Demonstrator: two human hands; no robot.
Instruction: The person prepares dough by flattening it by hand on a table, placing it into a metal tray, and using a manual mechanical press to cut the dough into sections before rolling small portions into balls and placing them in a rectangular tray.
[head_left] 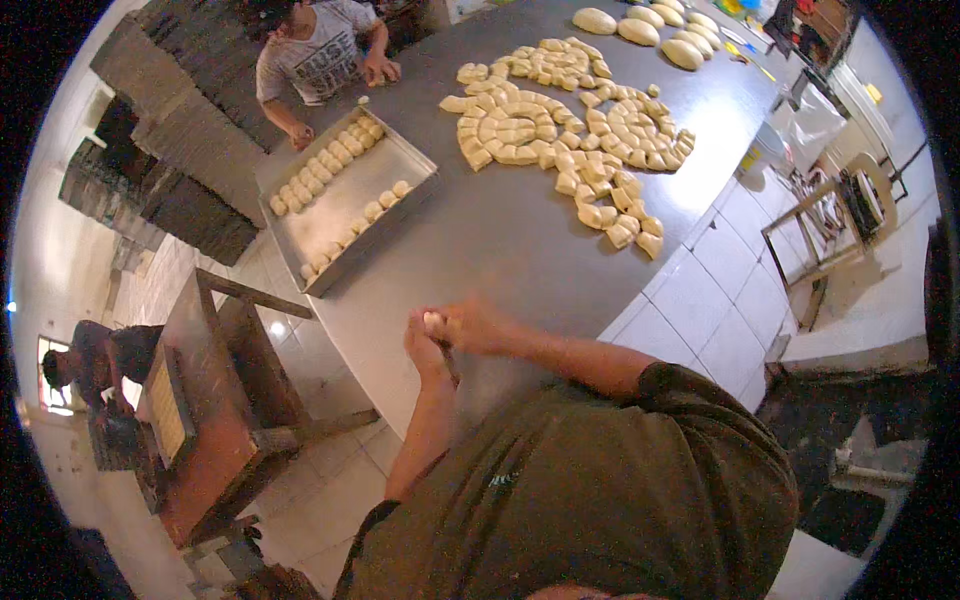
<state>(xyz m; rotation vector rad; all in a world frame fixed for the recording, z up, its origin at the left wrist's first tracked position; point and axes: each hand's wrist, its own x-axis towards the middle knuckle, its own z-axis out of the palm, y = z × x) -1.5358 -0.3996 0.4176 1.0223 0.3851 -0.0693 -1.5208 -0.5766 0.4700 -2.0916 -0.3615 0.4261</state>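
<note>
Over the near end of the metal table (500,230), my left hand (428,350) curls round a small pale piece of dough (433,320). My right hand (478,326) presses against the same piece from the right, its fingers closed and somewhat blurred. Beyond my hands to the left lies a metal tray (335,212). Along its far left side runs a double row of dough balls (325,168), and a single row (355,228) follows its right wall. Cut dough pieces (515,122) spread in coils across the table, their nearest strand (622,225) trailing toward me.
Large dough mounds (640,32) sit at the table's far end. Across the tray, a person (318,55) stands with hands at the table. Another person (95,370) works by a wooden table (215,400) at left. A chair (825,220) stands at right.
</note>
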